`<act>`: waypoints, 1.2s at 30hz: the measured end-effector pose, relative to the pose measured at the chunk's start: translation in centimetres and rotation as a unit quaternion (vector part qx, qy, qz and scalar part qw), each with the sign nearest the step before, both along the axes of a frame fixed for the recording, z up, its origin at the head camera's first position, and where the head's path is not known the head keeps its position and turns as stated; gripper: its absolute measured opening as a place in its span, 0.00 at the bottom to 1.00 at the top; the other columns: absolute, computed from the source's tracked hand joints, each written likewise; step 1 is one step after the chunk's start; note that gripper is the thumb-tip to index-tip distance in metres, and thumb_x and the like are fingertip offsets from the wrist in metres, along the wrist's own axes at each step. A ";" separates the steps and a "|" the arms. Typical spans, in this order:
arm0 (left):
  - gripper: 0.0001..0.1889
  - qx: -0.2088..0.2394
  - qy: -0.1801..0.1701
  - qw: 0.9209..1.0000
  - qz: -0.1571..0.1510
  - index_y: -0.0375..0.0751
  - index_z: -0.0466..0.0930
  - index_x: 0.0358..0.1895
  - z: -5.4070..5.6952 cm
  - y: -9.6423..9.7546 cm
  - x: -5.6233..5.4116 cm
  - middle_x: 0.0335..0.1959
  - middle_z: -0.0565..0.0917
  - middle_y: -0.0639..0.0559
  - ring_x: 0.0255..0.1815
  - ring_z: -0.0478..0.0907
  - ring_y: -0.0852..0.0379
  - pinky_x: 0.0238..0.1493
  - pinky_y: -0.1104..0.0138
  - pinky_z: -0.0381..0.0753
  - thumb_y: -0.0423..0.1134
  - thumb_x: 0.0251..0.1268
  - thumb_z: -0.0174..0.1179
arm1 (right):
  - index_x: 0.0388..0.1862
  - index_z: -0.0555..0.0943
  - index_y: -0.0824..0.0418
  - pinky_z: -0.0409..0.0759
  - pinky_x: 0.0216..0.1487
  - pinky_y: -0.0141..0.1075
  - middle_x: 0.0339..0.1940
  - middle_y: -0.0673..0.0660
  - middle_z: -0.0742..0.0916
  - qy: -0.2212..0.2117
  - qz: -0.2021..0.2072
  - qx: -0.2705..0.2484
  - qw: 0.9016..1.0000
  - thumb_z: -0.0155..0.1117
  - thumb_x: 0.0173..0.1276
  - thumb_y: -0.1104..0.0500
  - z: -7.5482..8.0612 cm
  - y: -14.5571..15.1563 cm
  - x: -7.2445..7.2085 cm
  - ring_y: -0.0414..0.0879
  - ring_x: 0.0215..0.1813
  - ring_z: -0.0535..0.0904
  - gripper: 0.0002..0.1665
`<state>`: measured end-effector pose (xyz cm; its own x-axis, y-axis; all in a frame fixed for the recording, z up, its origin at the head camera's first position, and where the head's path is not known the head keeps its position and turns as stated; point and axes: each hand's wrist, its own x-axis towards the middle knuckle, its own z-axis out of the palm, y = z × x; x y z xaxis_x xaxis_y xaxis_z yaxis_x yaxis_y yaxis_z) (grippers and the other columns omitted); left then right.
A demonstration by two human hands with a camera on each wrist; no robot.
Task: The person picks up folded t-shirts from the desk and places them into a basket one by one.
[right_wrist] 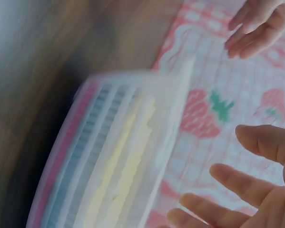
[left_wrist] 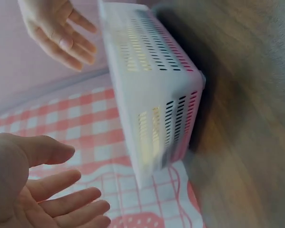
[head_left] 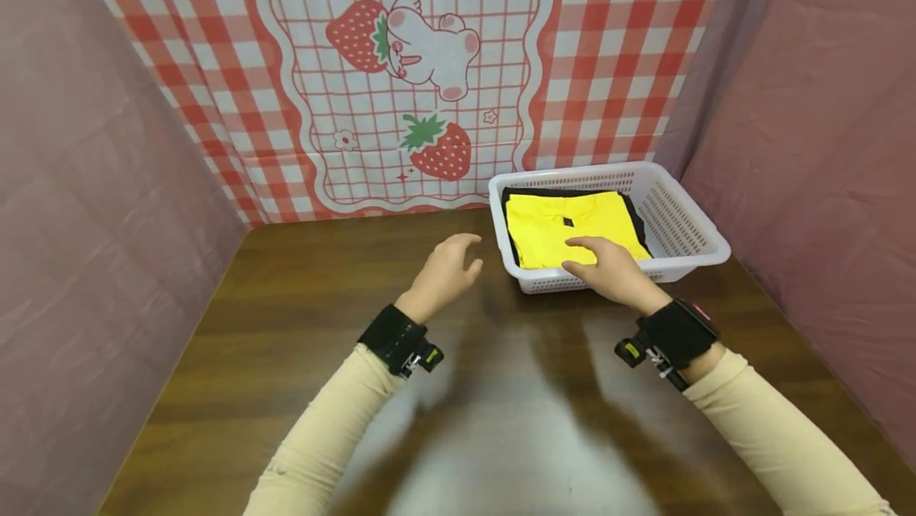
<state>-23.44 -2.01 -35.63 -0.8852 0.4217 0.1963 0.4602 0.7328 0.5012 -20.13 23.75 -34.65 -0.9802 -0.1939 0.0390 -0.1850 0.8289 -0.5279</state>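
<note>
A white plastic basket [head_left: 687,261] with slotted walls stands at the back right of the table. Folded inside it is a yellow shirt [head_left: 544,234] with a small dark neck label, lying over black cloth [head_left: 639,222]. My right hand [head_left: 608,268] is held over the basket's near rim, thumb and fingers spread apart, holding nothing. To the left of the basket, my left hand [head_left: 444,273] hovers above the table with relaxed fingers and nothing in them. In the left wrist view, the basket's slots [left_wrist: 152,128] show layers of yellow, dark and pink.
The brown wooden table [head_left: 300,325] reflects light near its front. Behind it hangs a red-and-white checked cloth [head_left: 604,63] with strawberry prints. Pink fabric walls [head_left: 809,150] close in both sides. Each wrist wears a black strap [head_left: 392,339] with a small camera.
</note>
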 end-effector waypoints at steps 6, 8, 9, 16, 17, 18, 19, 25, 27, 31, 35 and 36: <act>0.24 -0.019 0.026 0.998 0.047 0.35 0.71 0.64 -0.9 -3.3 2.9 0.68 0.72 0.38 0.70 0.69 0.43 0.69 0.54 0.71 0.37 0.66 0.59 | 0.63 0.72 0.71 0.67 0.68 0.59 0.64 0.73 0.76 0.087 0.009 -0.032 0.996 0.63 0.67 0.60 -1.3 -2.3 2.8 0.68 0.67 0.69 0.28; 0.24 -0.026 0.043 0.997 0.060 0.36 0.72 0.64 -1.4 -4.2 3.9 0.69 0.71 0.38 0.69 0.70 0.43 0.67 0.53 0.73 0.38 0.65 0.60 | 0.62 0.73 0.70 0.68 0.68 0.59 0.63 0.73 0.76 0.114 0.002 -0.023 0.993 0.64 0.65 0.60 -2.0 -3.0 3.7 0.68 0.67 0.70 0.28; 0.24 -0.030 0.056 0.996 0.064 0.36 0.72 0.63 -1.7 -4.6 4.4 0.68 0.72 0.38 0.69 0.70 0.42 0.66 0.52 0.74 0.38 0.65 0.60 | 0.62 0.73 0.70 0.68 0.67 0.59 0.64 0.74 0.76 0.124 -0.003 -0.019 0.992 0.65 0.65 0.60 -2.4 -3.3 4.1 0.68 0.67 0.70 0.28; 0.25 -0.065 0.152 0.982 0.085 0.33 0.74 0.60 -4.1 -7.0 7.8 0.63 0.76 0.36 0.66 0.73 0.41 0.66 0.50 0.72 0.41 0.61 0.65 | 0.61 0.75 0.67 0.72 0.63 0.60 0.64 0.72 0.76 0.172 -0.027 0.012 0.985 0.66 0.65 0.57 -4.4 -4.6 6.1 0.67 0.66 0.70 0.28; 0.26 -0.072 0.161 0.980 0.090 0.34 0.74 0.60 -4.5 -7.3 8.2 0.63 0.76 0.36 0.65 0.74 0.41 0.66 0.49 0.72 0.43 0.61 0.65 | 0.61 0.75 0.67 0.72 0.63 0.60 0.64 0.71 0.76 0.179 -0.028 0.016 0.983 0.66 0.65 0.56 -4.6 -4.6 6.3 0.66 0.66 0.71 0.28; 0.27 -0.079 0.163 0.979 0.096 0.34 0.74 0.60 -4.8 -7.5 8.5 0.63 0.76 0.36 0.66 0.74 0.41 0.67 0.47 0.72 0.45 0.61 0.65 | 0.60 0.76 0.67 0.72 0.63 0.59 0.64 0.71 0.76 0.186 -0.029 0.021 0.982 0.65 0.65 0.55 -4.9 -4.7 6.4 0.66 0.66 0.71 0.27; 0.28 -0.086 0.160 0.978 0.102 0.35 0.73 0.61 -5.1 -7.7 8.8 0.64 0.76 0.37 0.66 0.73 0.41 0.67 0.46 0.70 0.47 0.62 0.64 | 0.60 0.76 0.67 0.72 0.63 0.59 0.65 0.71 0.76 0.191 -0.029 0.030 0.981 0.65 0.66 0.54 -5.1 -4.7 6.5 0.66 0.67 0.70 0.28; 0.37 -0.140 0.064 0.979 0.133 0.47 0.64 0.71 -6.2 -8.5 10.0 0.73 0.66 0.40 0.75 0.61 0.39 0.71 0.35 0.55 0.64 0.63 0.54 | 0.68 0.70 0.60 0.58 0.70 0.67 0.74 0.71 0.65 0.151 -0.039 0.112 0.981 0.62 0.64 0.41 -7.0 -4.5 7.2 0.69 0.75 0.58 0.39; 0.40 -0.156 0.032 0.977 0.143 0.50 0.61 0.73 -6.5 -8.6 10.1 0.75 0.61 0.40 0.77 0.55 0.38 0.71 0.32 0.49 0.67 0.62 0.52 | 0.72 0.66 0.56 0.51 0.70 0.71 0.77 0.69 0.60 0.117 -0.047 0.138 0.982 0.60 0.63 0.36 -7.5 -4.5 7.5 0.69 0.77 0.52 0.43; 0.43 -0.168 0.004 0.974 0.155 0.53 0.56 0.75 -6.8 -8.7 10.1 0.78 0.56 0.40 0.79 0.49 0.37 0.70 0.29 0.44 0.71 0.60 0.50 | 0.75 0.61 0.52 0.46 0.68 0.75 0.78 0.68 0.58 0.080 -0.054 0.157 0.983 0.56 0.62 0.30 -8.0 -4.3 7.8 0.70 0.78 0.49 0.48; 0.44 -0.166 0.004 0.973 0.159 0.53 0.55 0.76 -6.8 -8.7 10.2 0.78 0.55 0.41 0.80 0.47 0.37 0.70 0.28 0.44 0.71 0.60 0.50 | 0.75 0.60 0.52 0.47 0.67 0.75 0.78 0.68 0.59 0.071 -0.054 0.154 0.984 0.56 0.62 0.30 -8.2 -4.3 8.0 0.70 0.78 0.50 0.49; 0.44 -0.164 0.005 0.973 0.160 0.53 0.55 0.76 -6.8 -8.7 10.2 0.78 0.55 0.41 0.80 0.47 0.37 0.69 0.28 0.44 0.71 0.60 0.50 | 0.75 0.60 0.52 0.47 0.68 0.75 0.78 0.68 0.59 0.070 -0.054 0.153 0.984 0.56 0.62 0.30 -8.2 -4.3 8.0 0.70 0.78 0.50 0.49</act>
<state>-13.22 -10.73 -42.46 -0.9803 0.1666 0.1062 0.1860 0.9594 0.2121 -12.15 19.45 -42.83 -0.9850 -0.1126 0.1310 -0.1402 0.9641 -0.2253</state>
